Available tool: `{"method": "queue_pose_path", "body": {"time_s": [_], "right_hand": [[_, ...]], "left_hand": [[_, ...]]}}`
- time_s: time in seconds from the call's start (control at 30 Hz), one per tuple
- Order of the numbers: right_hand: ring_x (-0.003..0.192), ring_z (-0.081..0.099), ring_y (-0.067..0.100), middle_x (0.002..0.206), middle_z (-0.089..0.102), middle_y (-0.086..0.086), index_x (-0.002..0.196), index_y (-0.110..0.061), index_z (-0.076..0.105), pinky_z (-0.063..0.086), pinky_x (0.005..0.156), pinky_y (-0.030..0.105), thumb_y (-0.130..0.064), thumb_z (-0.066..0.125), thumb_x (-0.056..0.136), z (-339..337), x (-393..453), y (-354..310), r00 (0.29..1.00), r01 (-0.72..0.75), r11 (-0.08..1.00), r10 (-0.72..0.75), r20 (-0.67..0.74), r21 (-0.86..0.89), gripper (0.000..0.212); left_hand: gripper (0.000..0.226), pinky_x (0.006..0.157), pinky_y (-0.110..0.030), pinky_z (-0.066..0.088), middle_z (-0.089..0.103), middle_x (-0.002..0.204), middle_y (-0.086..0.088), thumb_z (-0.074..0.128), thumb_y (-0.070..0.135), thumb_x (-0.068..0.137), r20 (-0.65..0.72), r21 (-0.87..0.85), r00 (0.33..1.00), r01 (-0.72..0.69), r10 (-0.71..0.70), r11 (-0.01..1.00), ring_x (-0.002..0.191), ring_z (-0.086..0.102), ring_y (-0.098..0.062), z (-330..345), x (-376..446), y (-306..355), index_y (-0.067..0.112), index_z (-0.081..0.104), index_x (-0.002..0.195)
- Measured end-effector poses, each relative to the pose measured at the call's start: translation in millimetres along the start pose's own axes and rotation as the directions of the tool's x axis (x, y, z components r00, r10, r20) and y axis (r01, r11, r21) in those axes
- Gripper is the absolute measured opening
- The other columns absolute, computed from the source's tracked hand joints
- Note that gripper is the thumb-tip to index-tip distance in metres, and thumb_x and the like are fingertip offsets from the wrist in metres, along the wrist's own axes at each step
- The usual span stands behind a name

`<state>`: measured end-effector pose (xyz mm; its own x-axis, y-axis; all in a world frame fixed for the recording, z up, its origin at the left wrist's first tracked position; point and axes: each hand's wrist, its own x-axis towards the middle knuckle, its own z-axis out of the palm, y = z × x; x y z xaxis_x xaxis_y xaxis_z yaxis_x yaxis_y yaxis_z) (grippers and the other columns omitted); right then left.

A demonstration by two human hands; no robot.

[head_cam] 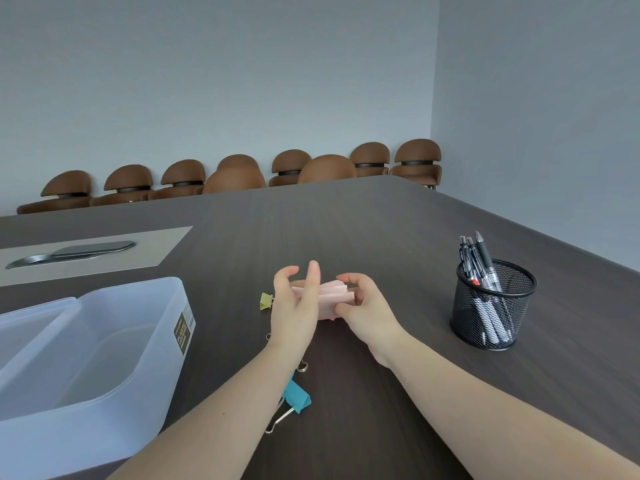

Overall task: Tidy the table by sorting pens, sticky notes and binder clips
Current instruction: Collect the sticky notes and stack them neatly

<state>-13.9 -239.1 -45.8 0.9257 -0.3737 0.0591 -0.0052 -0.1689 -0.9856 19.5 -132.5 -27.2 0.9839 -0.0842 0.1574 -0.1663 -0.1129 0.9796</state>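
Note:
A stack of pink sticky notes [333,295] lies on the dark table [381,220] between my hands. My right hand [367,306] grips its right side, fingers curled over the top and thumb at the near edge. On its left side, my left hand [294,303] rests with fingers spread. A yellow binder clip [266,301] lies just left of my left hand. Under my left forearm lies a teal binder clip [297,398], and silver clip handles [302,367] show near my wrist. Several pens [479,261] stand in a black mesh cup [493,306] at the right.
A translucent plastic bin [104,344] with an inner tray sits at the near left. A grey inset panel with a metal cable hatch [72,254] lies at the far left. Brown chairs [242,174] line the wall beyond the table's far edge.

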Motion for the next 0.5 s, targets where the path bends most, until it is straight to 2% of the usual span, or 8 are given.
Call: {"method": "queue_pose_path", "body": {"time_s": [0.1, 0.2, 0.27, 0.33, 0.4, 0.43, 0.5], "right_hand": [[0.108, 0.059, 0.019, 0.115, 0.062, 0.002, 0.116, -0.03, 0.049, 0.05, 0.093, 0.03, -0.008, 0.052, 0.086, 3, -1, -3, 1.0, -0.014, 1.0, 0.014, -0.003, 0.001, 0.038], [0.107, 0.057, 0.015, 0.114, 0.06, -0.005, 0.117, -0.027, 0.048, 0.051, 0.094, 0.034, -0.013, 0.051, 0.089, 5, 0, -7, 0.999, 0.017, 0.999, -0.016, -0.044, 0.036, 0.032], [0.108, 0.057, 0.015, 0.116, 0.059, -0.005, 0.121, -0.026, 0.046, 0.051, 0.094, 0.034, -0.015, 0.051, 0.09, 6, 1, -9, 0.998, 0.018, 0.997, -0.014, -0.056, 0.075, 0.033], [0.11, 0.058, 0.015, 0.12, 0.059, -0.003, 0.125, -0.028, 0.043, 0.053, 0.092, 0.034, -0.014, 0.053, 0.089, 6, 3, -8, 0.999, -0.001, 0.991, 0.008, -0.051, 0.137, 0.04], [0.105, 0.061, 0.012, 0.116, 0.06, -0.004, 0.124, -0.031, 0.041, 0.055, 0.084, 0.028, -0.011, 0.054, 0.087, 7, 4, -7, 0.999, -0.014, 0.985, 0.021, -0.041, 0.17, 0.044], [0.103, 0.062, 0.01, 0.113, 0.061, -0.006, 0.124, -0.031, 0.039, 0.055, 0.08, 0.026, -0.009, 0.055, 0.086, 8, 3, -6, 0.999, -0.02, 0.985, 0.027, -0.036, 0.173, 0.046], [0.104, 0.063, 0.01, 0.114, 0.063, -0.006, 0.129, -0.029, 0.038, 0.056, 0.084, 0.028, -0.005, 0.057, 0.083, 9, 5, -4, 0.999, -0.025, 0.987, 0.03, -0.032, 0.161, 0.055]], "left_hand": [[0.038, 0.081, -0.027, 0.033, 0.05, 0.086, 0.011, 0.039, 0.046, 0.097, -0.11, -0.126, 0.993, 0.035, -0.049, 0.991, 0.095, 0.05, -0.017, 9, 3, 4, 0.015, 0.047, 0.118], [0.031, 0.071, -0.025, 0.036, 0.046, 0.08, 0.015, 0.038, 0.045, 0.098, -0.193, -0.121, 0.98, 0.019, -0.042, 0.992, 0.082, 0.051, -0.015, 18, 9, 10, 0.017, 0.046, 0.107], [0.036, 0.068, -0.024, 0.04, 0.048, 0.083, 0.012, 0.042, 0.046, 0.096, -0.196, -0.116, 0.981, -0.012, -0.011, 0.993, 0.08, 0.052, -0.011, 24, 13, 12, 0.013, 0.047, 0.112], [0.042, 0.082, -0.032, 0.046, 0.052, 0.093, 0.005, 0.048, 0.045, 0.094, -0.166, -0.089, 0.986, -0.002, -0.013, 0.996, 0.091, 0.054, -0.019, 28, 15, 10, 0.012, 0.047, 0.12], [0.042, 0.092, -0.038, 0.05, 0.055, 0.102, 0.001, 0.052, 0.043, 0.092, -0.152, -0.094, 0.987, 0.037, -0.052, 0.995, 0.099, 0.055, -0.023, 31, 14, 4, 0.013, 0.046, 0.121], [0.042, 0.09, -0.038, 0.051, 0.056, 0.104, 0.0, 0.053, 0.042, 0.092, -0.147, -0.125, 0.986, 0.06, -0.079, 0.99, 0.098, 0.056, -0.022, 32, 13, 1, 0.013, 0.046, 0.121], [0.038, 0.079, -0.031, 0.05, 0.057, 0.097, 0.004, 0.051, 0.044, 0.092, -0.128, -0.219, 0.983, 0.103, -0.133, 0.97, 0.092, 0.057, -0.017, 30, 13, -2, 0.015, 0.046, 0.116]]}}
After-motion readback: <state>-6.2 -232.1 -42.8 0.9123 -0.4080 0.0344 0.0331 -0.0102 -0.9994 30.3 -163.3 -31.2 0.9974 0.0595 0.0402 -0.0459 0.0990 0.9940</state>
